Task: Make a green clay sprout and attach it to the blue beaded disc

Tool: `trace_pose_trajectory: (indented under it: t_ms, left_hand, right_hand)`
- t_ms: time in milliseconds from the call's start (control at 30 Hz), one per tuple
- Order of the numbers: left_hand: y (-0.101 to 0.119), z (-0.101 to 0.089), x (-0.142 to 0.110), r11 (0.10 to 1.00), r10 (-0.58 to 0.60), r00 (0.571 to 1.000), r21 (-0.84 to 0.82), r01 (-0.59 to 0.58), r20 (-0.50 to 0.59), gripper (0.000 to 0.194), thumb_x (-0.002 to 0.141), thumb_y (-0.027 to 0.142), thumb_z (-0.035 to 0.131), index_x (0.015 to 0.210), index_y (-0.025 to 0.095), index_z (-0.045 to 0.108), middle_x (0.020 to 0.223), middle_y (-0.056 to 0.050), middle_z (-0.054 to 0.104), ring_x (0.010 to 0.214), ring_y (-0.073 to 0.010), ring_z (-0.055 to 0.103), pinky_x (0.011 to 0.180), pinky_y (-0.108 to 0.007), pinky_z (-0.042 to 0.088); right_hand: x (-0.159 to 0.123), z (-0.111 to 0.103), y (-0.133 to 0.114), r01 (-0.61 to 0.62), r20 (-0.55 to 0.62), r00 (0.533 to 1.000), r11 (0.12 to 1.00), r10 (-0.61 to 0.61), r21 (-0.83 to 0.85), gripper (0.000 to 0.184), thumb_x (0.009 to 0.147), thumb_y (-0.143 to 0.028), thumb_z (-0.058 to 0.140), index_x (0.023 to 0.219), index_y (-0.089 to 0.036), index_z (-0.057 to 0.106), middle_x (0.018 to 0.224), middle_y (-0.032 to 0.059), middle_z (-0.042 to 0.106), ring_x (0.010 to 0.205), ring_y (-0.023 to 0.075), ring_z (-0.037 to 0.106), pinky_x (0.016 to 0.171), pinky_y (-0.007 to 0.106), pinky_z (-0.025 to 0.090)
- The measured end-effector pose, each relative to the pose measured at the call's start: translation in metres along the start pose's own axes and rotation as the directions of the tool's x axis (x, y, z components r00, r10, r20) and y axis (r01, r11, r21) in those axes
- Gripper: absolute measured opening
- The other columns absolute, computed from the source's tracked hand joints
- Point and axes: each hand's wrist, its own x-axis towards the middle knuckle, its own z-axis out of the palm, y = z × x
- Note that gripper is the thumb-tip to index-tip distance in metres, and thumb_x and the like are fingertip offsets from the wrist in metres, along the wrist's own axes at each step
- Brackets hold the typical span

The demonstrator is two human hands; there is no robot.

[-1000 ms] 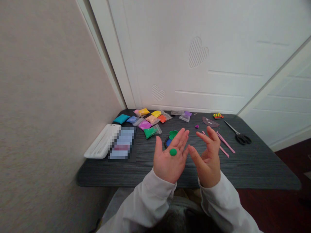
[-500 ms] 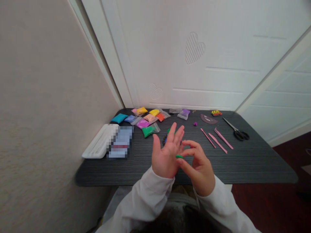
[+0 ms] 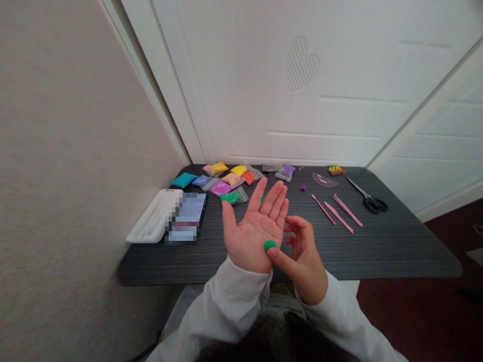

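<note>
My left hand [image 3: 258, 229] is held palm up above the table, its fingers stretched out and apart. A small flat round of green clay [image 3: 269, 245] lies against the palm near its right edge. The thumb of my right hand [image 3: 302, 261] presses on the lower edge of this green clay. Its other fingers curl beside and partly behind my left hand. Behind the left fingers a bit of another green piece [image 3: 263, 200] shows; the rest of it is hidden.
Clay packets, such as a green packet [image 3: 231, 198] and a teal packet [image 3: 183, 180], lie at the back left. A white case [image 3: 154, 217] and a phone [image 3: 187, 216] are at left. Pink tools [image 3: 338, 217], scissors [image 3: 368, 197] and a purple lump [image 3: 303, 188] lie right.
My left palm has turned up more toward the camera and shifted slightly left. The green clay, seen edge-on before, now shows its round face against the palm under my right thumb.
</note>
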Motion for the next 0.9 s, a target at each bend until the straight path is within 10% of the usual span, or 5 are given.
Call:
trace_pose_trajectory:
  t_ms: [300,900]
  left_hand:
    - [0.000,0.012,-0.010,0.992,0.061,0.995,0.106,-0.069,0.079,0.080,0.071,0.067,0.002,0.112,0.019,0.051,0.112,-0.008,0.056,0.121,-0.0221,0.034,0.102,-0.037,0.020]
    - [-0.005,0.019,-0.016,0.968,0.194,0.976,0.139,-0.207,0.099,0.087,0.067,0.067,-0.010,0.115,0.023,0.048,0.115,-0.006,0.053,0.125,-0.0202,0.026,0.102,-0.036,0.015]
  right_hand:
    - [0.000,0.002,-0.007,-0.221,0.252,0.958,0.910,0.135,0.352,0.070,0.061,-0.032,0.067,0.120,-0.030,0.031,0.128,0.0060,0.036,0.112,0.0223,0.040,0.085,0.041,0.038]
    - [0.000,0.005,-0.008,-0.245,0.306,0.944,0.888,0.126,0.390,0.061,0.063,-0.031,0.066,0.117,-0.028,0.038,0.125,0.0052,0.042,0.111,0.0217,0.042,0.089,0.042,0.037]
